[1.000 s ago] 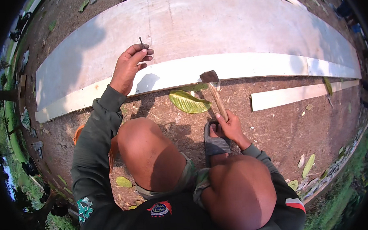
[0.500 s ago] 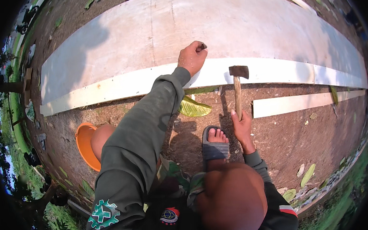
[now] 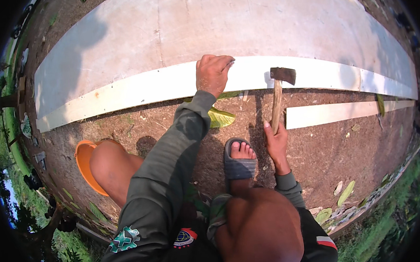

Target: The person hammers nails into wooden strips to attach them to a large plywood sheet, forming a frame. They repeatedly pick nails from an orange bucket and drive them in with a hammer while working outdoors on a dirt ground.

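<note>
Holding: right hand [image 3: 276, 139] is gripping the hammer [image 3: 279, 92] by its wooden handle.
Pinching: left hand [image 3: 212, 74] is pressing closed fingers on the white board [image 3: 136, 89].

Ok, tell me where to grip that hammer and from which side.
Grip the hammer low on its wooden handle, from the near side, as the right hand does. The handle points back toward the person and the metal head sits at the far end by the white board.

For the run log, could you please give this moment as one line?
left hand: pinching nail on white board | right hand: gripping hammer, head raised beside left hand | person crouched on dirt
</note>
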Demonstrator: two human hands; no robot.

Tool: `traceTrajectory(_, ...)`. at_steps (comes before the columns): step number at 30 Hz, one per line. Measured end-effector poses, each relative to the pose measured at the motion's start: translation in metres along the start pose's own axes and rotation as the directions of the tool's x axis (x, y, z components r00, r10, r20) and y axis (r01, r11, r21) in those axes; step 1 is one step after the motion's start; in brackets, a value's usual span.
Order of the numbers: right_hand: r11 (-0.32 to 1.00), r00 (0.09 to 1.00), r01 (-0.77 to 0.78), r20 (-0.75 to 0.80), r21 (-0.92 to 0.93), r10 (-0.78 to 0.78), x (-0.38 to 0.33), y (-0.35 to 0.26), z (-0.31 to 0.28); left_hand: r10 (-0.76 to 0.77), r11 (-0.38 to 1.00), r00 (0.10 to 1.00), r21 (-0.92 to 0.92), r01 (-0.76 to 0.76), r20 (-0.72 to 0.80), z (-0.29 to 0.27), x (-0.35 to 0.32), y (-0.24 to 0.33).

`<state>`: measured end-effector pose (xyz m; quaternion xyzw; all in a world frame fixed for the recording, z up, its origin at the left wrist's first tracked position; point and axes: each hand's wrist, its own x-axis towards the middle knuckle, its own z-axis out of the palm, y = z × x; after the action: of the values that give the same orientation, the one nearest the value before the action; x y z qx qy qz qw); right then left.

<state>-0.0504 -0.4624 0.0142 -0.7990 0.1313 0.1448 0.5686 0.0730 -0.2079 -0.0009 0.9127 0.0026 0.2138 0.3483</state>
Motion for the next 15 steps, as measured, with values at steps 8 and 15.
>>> traceTrajectory(8,0.995,0.997,0.073,0.020,-0.073,-0.072,0.008,-0.013,0.014,0.028,0.994,0.999,0.101,-0.031,0.032,0.000,0.005,0.007)
traceTrajectory(15,0.937,0.958,0.280,0.005,-0.207,-0.285,0.015,-0.023,0.026,0.035,0.990,0.997,0.137,-0.043,0.064,0.000,0.006,0.008)
